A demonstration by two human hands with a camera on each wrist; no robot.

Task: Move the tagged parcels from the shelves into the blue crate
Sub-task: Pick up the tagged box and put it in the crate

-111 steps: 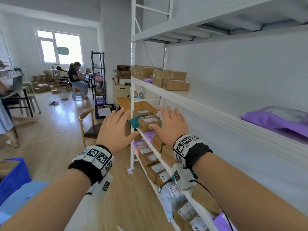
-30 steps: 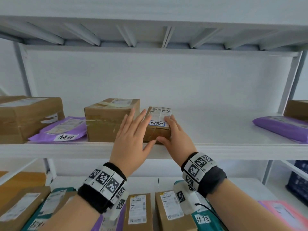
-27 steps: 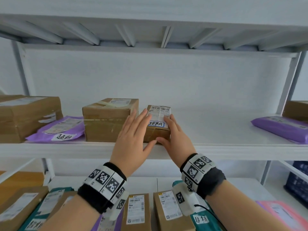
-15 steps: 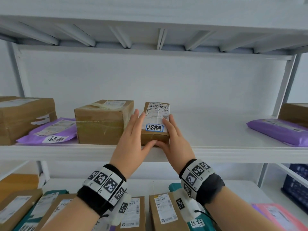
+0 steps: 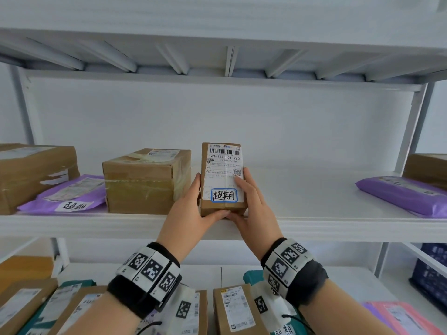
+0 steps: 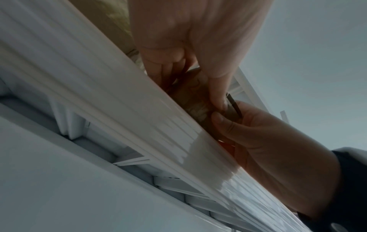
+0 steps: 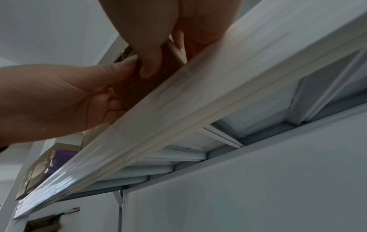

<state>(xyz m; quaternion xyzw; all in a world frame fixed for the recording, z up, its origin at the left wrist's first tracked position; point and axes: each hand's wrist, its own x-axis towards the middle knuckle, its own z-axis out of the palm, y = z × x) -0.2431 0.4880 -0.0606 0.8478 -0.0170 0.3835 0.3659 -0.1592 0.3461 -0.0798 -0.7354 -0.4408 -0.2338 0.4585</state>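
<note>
A small brown parcel (image 5: 222,180) with a shipping label and a blue-bordered handwritten tag stands tilted up at the front edge of the white shelf (image 5: 326,223). My left hand (image 5: 196,201) grips its left side, thumb under the near end. My right hand (image 5: 248,201) grips the right side, fingers on the label. The left wrist view shows the left hand (image 6: 198,47) and right hand (image 6: 258,141) meeting thumb to thumb on the parcel (image 6: 196,100) above the shelf lip. From the right wrist, the same parcel (image 7: 143,87) shows between both hands.
A larger brown box (image 5: 145,180) stands just left of the parcel, then a tagged purple mailer (image 5: 67,197) and another box (image 5: 31,175). A purple mailer (image 5: 406,194) lies at right. Several boxes and a tagged teal mailer (image 5: 283,330) fill the lower shelf. A dark blue crate (image 5: 430,269) shows far right.
The parcel lay flat beside the larger box; both hands have closed on its sides, drawn it to the shelf front and tipped it up so the label faces me.
</note>
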